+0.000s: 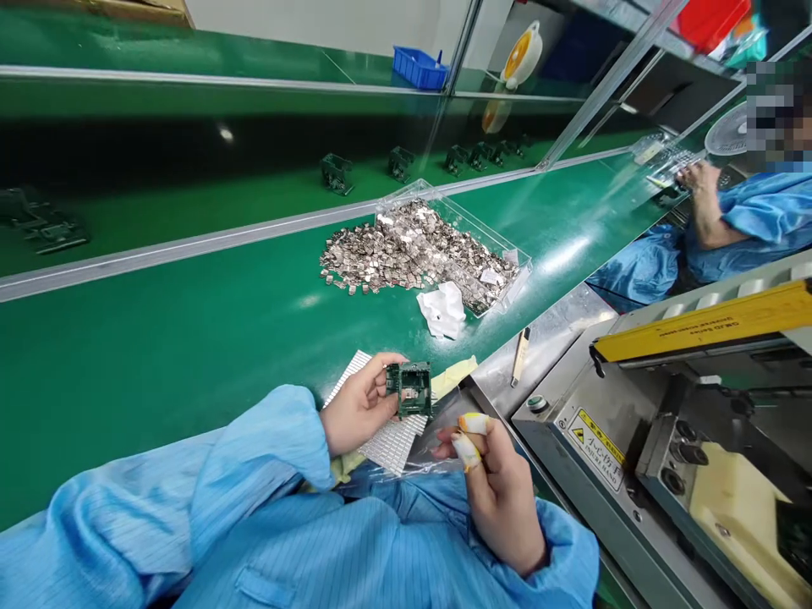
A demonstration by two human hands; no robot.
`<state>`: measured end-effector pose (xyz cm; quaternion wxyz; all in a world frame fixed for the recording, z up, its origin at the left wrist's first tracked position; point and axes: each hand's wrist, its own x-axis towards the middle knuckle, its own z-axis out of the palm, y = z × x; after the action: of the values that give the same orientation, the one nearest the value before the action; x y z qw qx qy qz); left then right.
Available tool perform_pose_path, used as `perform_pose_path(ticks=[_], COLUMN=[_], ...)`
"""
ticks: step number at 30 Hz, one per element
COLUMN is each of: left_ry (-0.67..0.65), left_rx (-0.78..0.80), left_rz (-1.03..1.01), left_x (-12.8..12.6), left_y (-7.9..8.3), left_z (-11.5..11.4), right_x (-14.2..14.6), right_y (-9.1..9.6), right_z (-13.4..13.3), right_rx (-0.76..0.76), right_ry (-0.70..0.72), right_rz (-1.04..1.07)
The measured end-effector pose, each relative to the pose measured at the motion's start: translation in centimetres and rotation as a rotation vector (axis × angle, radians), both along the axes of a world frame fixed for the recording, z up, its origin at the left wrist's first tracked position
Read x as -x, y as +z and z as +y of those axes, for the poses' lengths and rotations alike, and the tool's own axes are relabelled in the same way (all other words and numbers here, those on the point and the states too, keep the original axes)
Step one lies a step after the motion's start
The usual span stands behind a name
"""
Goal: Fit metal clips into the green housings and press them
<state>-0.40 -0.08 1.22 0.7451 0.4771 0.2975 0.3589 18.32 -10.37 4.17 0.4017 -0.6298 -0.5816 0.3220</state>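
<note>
My left hand [363, 404] grips a dark green plastic housing [415, 391], a small boxy frame with an open middle where a pale metal piece shows. My right hand [501, 482] is to the right of the housing and apart from it. White and yellow wraps cover its thumb and index fingertip, which come together in a pinch; whatever is between them is too small or hidden to tell. Below the housing lies a sheet of small white labels [388, 448], partly covered by my left hand. Clear plastic film [437, 461] lies beside the sheet.
A heap of small metal pieces [368, 258] spills from a clear tray [523, 275] on the green bench. White crumpled paper [442, 310] lies before it. A cutter knife [521, 358] rests left of the press machine [589, 440]. A co-worker [748, 211] sits at far right.
</note>
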Motion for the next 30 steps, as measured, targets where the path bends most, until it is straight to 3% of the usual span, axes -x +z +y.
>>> perform_pose_path(ticks=[4,8,14,24,30], left_ry=[0.078,0.116,0.103,0.105,0.076], left_rx=[-0.071,-0.120,-0.199,-0.256,-0.249], left_rz=[0.002,0.019,0.048,0.058,0.073], left_x=[-0.1,-0.1,0.1,0.3,0.5], left_y=[0.0,0.0,0.1,-0.7,-0.4], left_z=[-0.3,-0.7,-1.0,-1.2,-1.1], right_x=[1.6,3.2,5.1,5.9,5.5], right_y=[-0.5,-1.2,-1.2,-1.7,-2.0], right_z=[2.0,3.9,4.6,4.7,5.0], right_rx=[-0.062,-0.289,-0.371,-0.334,-0.179], right_ry=[-0.120,-0.213,-0.177,-0.208,-0.232], right_rz=[0.153,0.007,-0.139,-0.113,0.263])
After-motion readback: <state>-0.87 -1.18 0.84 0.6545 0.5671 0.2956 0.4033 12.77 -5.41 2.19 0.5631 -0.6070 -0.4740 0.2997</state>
